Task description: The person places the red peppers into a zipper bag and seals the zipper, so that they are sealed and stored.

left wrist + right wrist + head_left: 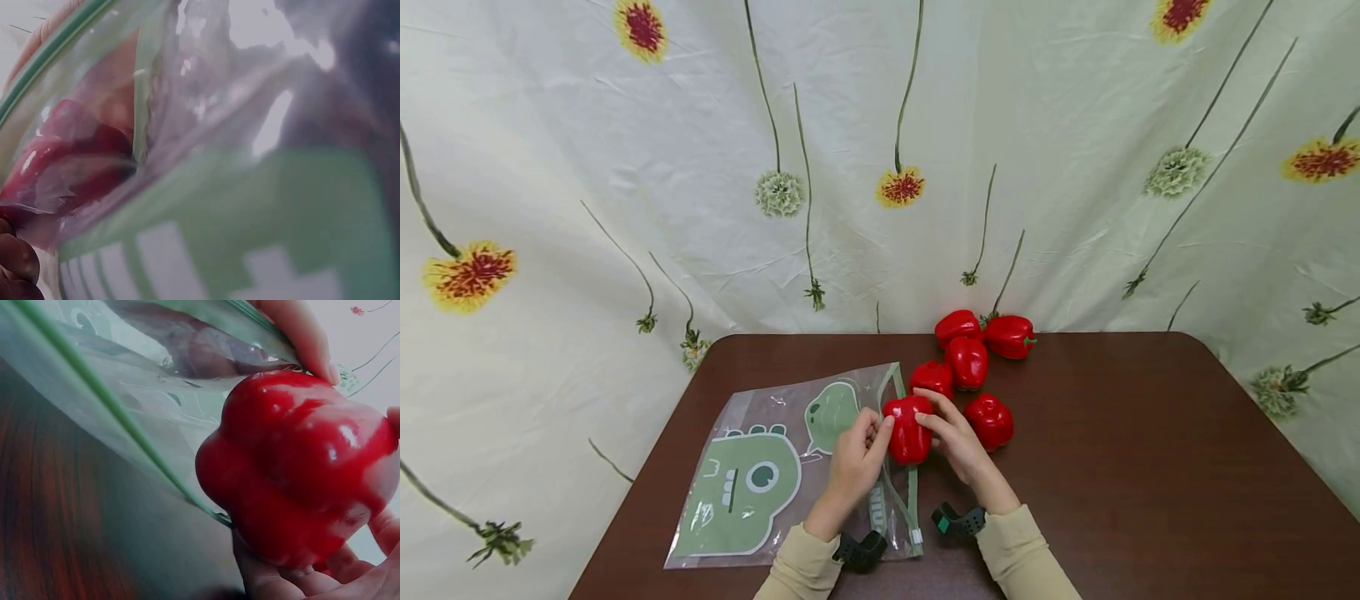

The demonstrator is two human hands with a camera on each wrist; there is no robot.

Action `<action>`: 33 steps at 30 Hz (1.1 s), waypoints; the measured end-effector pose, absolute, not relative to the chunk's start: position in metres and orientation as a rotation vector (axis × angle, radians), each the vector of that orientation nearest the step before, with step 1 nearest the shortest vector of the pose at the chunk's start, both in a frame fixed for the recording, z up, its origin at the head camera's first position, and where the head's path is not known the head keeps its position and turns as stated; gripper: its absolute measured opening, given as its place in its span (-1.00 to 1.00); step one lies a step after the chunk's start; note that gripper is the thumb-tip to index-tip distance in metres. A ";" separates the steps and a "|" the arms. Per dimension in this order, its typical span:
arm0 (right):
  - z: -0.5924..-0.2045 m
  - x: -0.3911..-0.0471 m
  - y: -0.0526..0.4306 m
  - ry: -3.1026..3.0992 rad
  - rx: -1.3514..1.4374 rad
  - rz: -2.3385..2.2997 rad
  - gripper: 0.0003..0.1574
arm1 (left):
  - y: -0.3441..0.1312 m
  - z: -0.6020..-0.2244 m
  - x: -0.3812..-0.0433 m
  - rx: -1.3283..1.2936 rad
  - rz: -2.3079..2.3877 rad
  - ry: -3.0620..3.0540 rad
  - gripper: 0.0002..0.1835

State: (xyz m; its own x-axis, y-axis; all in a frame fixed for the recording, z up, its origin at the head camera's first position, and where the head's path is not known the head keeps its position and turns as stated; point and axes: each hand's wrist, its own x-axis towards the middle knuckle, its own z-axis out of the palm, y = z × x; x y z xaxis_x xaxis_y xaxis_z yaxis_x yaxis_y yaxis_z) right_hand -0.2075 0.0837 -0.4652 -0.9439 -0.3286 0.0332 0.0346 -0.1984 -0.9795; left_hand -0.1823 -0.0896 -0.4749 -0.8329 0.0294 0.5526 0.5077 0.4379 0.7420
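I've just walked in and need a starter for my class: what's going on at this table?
A person's right hand grips a red pepper at the open mouth of a clear zip bag, while the left hand holds the bag's edge beside it. Five more red peppers lie on the brown table, outside the bag.

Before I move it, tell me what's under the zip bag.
Through the clear plastic of the zip bag, the dark brown tabletop shows. Whatever lies beneath its green dinosaur prints and behind the left hand is covered and can't be seen.
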 end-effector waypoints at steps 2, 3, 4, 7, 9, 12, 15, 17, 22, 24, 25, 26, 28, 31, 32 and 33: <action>-0.467 -0.207 0.083 1.810 -0.361 -2.253 -0.36 | -0.090 -0.474 -0.182 -0.453 -1.377 -2.228 -0.78; -0.467 -0.207 0.083 1.822 -0.359 -2.256 -0.36 | -0.090 -0.474 -0.182 -0.453 -1.369 -2.229 -0.78; -0.468 -0.207 0.082 1.835 -0.350 -2.256 -0.37 | -0.090 -0.474 -0.182 -0.454 -1.361 -2.230 -0.78; -0.467 -0.205 0.080 1.959 -0.333 -2.215 -0.39 | -0.090 -0.474 -0.181 -0.464 -1.345 -2.232 -0.78; -0.463 -0.203 0.078 2.089 -0.346 -2.169 -0.38 | -0.089 -0.473 -0.181 -0.472 -1.324 -2.235 -0.78; -0.456 -0.197 0.073 2.290 -0.370 -2.086 -0.35 | -0.089 -0.473 -0.181 -0.478 -1.283 -2.236 -0.79; -0.452 -0.193 0.070 2.369 -0.370 -2.067 -0.28 | -0.090 -0.474 -0.181 -0.473 -1.239 -2.235 -0.80; -0.456 -0.195 0.070 2.349 -0.340 -2.082 -0.28 | -0.091 -0.474 -0.182 -0.464 -1.213 -2.230 -0.81; -0.471 -0.205 0.076 2.138 -0.292 -2.187 -0.35 | -0.092 -0.475 -0.184 -0.430 -1.135 -2.208 -0.83; -0.474 -0.207 0.079 2.070 -0.294 -2.218 -0.33 | -0.093 -0.475 -0.185 -0.417 -1.111 -2.199 -0.84; -0.475 -0.207 0.080 2.052 -0.303 -2.228 -0.32 | -0.093 -0.474 -0.185 -0.414 -1.107 -2.195 -0.84; -0.475 -0.208 0.080 2.049 -0.316 -2.230 -0.31 | -0.094 -0.475 -0.185 -0.410 -1.105 -2.191 -0.83; -0.476 -0.208 0.081 2.063 -0.321 -2.221 -0.29 | -0.094 -0.474 -0.185 -0.400 -1.095 -2.185 -0.83; -0.476 -0.207 0.078 2.149 -0.315 -2.184 -0.30 | -0.094 -0.475 -0.185 -0.406 -1.073 -2.187 -0.82; -0.476 -0.207 0.076 2.181 -0.306 -2.176 -0.31 | -0.093 -0.475 -0.185 -0.412 -1.063 -2.191 -0.82; -0.475 -0.206 0.074 2.210 -0.292 -2.169 -0.34 | -0.093 -0.474 -0.185 -0.419 -1.056 -2.196 -0.82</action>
State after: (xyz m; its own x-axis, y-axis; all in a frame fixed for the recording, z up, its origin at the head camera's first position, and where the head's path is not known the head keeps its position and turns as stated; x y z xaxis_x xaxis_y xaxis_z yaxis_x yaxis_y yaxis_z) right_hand -0.2056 0.0743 -0.4751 -0.9819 -0.1552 0.1089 -0.1118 0.0097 -0.9937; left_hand -0.1848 -0.0928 -0.4743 -0.7334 0.0035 0.6798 0.5331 0.6235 0.5719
